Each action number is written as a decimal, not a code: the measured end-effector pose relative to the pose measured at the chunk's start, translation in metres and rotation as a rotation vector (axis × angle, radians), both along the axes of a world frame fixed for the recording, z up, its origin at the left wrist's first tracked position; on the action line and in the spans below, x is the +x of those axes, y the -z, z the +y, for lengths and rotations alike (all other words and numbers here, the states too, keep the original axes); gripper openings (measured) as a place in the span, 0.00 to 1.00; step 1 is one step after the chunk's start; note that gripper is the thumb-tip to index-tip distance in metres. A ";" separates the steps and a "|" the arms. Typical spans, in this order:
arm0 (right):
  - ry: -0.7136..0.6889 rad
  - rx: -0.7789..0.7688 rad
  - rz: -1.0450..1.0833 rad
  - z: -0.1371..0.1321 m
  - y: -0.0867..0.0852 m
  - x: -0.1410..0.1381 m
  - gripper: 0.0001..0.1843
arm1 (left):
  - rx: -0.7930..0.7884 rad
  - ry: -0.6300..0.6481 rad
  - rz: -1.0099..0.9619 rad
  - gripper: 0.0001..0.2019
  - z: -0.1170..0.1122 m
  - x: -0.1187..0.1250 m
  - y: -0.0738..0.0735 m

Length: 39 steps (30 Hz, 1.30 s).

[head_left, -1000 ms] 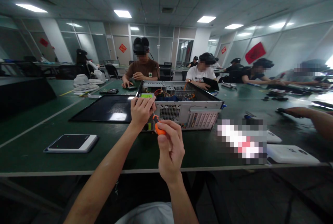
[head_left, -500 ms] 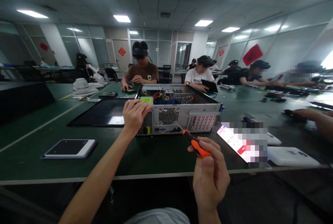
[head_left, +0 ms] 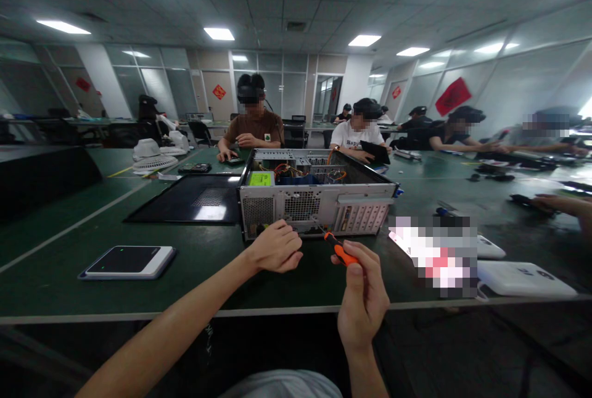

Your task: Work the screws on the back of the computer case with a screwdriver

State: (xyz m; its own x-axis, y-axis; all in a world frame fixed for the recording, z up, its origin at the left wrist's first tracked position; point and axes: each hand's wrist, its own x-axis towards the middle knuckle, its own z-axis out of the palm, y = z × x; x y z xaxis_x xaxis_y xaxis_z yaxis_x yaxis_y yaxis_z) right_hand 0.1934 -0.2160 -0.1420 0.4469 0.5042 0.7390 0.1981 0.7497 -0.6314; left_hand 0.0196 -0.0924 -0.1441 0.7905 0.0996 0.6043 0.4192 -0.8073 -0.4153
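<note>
An open computer case [head_left: 303, 197] lies on its side on the green table, its rear panel facing me and loose coloured cables inside. My right hand [head_left: 363, 290] grips a screwdriver [head_left: 341, 248] by its orange and black handle. Its shaft points up and left at the lower part of the rear panel; whether the tip touches cannot be made out. In front of the panel's lower left, my left hand [head_left: 277, 247] is closed with curled fingers. Anything inside those fingers is hidden.
A black side panel [head_left: 185, 199] lies left of the case. Nearer stands a white device with a dark screen [head_left: 123, 262]. A lit phone [head_left: 402, 240] and a white power bank [head_left: 525, 279] lie to the right. Other people [head_left: 252, 129] sit across the table.
My left hand has left the case's top edge and come down in front of the rear panel, fingers curled. The screwdriver and my right hand have shifted slightly left.
</note>
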 end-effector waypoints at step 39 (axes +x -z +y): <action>-0.006 -0.062 -0.025 0.025 0.021 0.001 0.13 | -0.590 -0.232 0.099 0.14 -0.004 0.008 0.015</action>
